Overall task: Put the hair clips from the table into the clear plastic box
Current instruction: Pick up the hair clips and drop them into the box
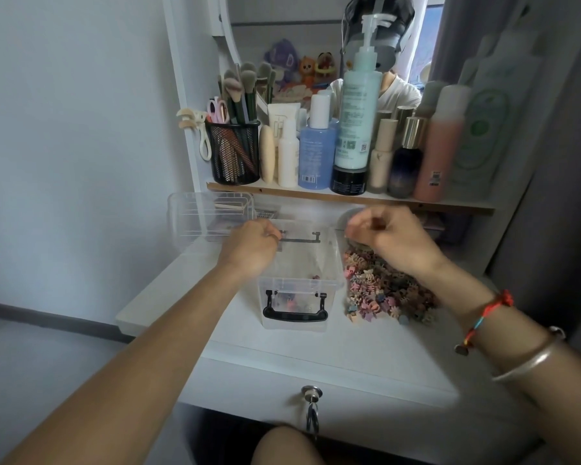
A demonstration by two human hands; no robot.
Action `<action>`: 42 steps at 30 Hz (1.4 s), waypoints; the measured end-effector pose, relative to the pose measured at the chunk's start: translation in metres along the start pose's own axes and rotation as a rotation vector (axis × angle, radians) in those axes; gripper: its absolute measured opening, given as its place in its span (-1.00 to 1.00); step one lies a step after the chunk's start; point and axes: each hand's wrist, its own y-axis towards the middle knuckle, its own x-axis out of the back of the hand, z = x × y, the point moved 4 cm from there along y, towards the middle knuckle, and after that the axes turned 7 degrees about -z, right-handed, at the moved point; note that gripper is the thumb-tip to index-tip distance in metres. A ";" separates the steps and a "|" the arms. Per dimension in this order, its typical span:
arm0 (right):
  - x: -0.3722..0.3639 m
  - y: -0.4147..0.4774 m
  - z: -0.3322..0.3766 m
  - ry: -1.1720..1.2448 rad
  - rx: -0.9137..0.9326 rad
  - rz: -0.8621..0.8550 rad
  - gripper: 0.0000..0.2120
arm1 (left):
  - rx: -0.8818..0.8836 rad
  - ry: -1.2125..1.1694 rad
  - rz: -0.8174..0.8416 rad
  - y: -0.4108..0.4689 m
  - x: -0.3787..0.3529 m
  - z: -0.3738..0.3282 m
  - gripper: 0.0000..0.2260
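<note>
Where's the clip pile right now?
Head view: the clip pile lies on the table, right of the box, with the right hand above its far end.

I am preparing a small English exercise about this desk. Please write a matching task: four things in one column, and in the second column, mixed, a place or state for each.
1 box
2 clips
3 mesh cup
4 key

A in the drawer lock
B on the shelf, left end
C heaped on the table, right side
D open, nearly empty

Pairs: 1-D, 2-C, 3-B, 4-A
</note>
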 end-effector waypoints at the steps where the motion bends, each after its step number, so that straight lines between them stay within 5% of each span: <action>1: 0.001 0.002 0.005 0.084 0.003 0.007 -0.91 | 0.000 0.000 0.000 0.000 0.000 -0.001 -0.76; 7: 0.000 -0.001 0.000 -0.054 0.020 0.117 -0.90 | 0.000 -0.005 0.008 -0.003 -0.002 -0.003 -0.77; 11: -0.015 -0.024 -0.018 -0.396 0.001 0.473 -0.85 | 0.000 0.003 0.002 -0.003 -0.002 -0.003 -0.77; 14: -0.027 -0.034 -0.025 -0.456 -0.017 0.586 -0.81 | 0.000 0.003 0.001 -0.004 -0.002 -0.004 -0.77; 22: -0.026 -0.028 -0.027 -0.480 0.007 0.473 -0.87 | 0.000 -0.005 -0.001 -0.006 -0.002 -0.004 -0.77; 30: 0.009 -0.001 0.015 -0.160 0.130 -0.118 -0.90 | -0.007 0.016 0.007 -0.006 -0.001 -0.005 -0.77; 42: -0.018 0.002 0.029 -0.132 0.152 0.006 -0.91 | -0.006 0.010 0.006 -0.006 -0.001 -0.005 -0.76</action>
